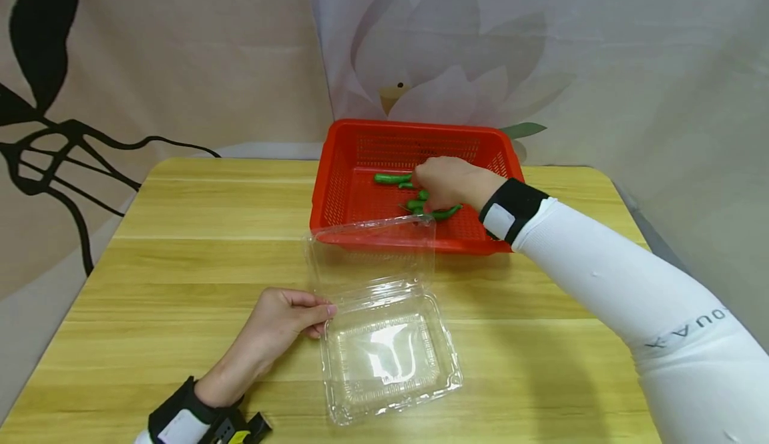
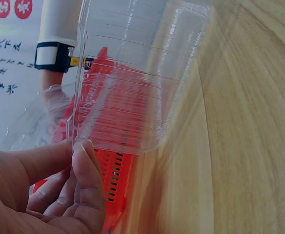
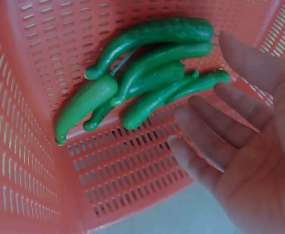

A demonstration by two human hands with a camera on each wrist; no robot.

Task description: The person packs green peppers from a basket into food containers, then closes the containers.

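My left hand (image 1: 288, 320) pinches the left edge of a clear plastic clamshell box (image 1: 354, 370) between thumb and fingers, near its hinge. The box lies open on the table, its lid (image 1: 372, 260) tilted up towards the red basket (image 1: 324, 197). Inside that basket are several green chili peppers (image 3: 154, 36), lying in a loose pile. My right hand (image 1: 447, 180) reaches in over them. In the right wrist view its fingers (image 3: 215, 117) are spread beside the pepper stems, holding nothing.
A light wooden table (image 1: 198, 244) carries the basket at its far edge and the box in front. Behind the table hangs a pale cloth (image 1: 240, 57) printed with flowers and black shapes. The lid stands against or close to the basket's front rim.
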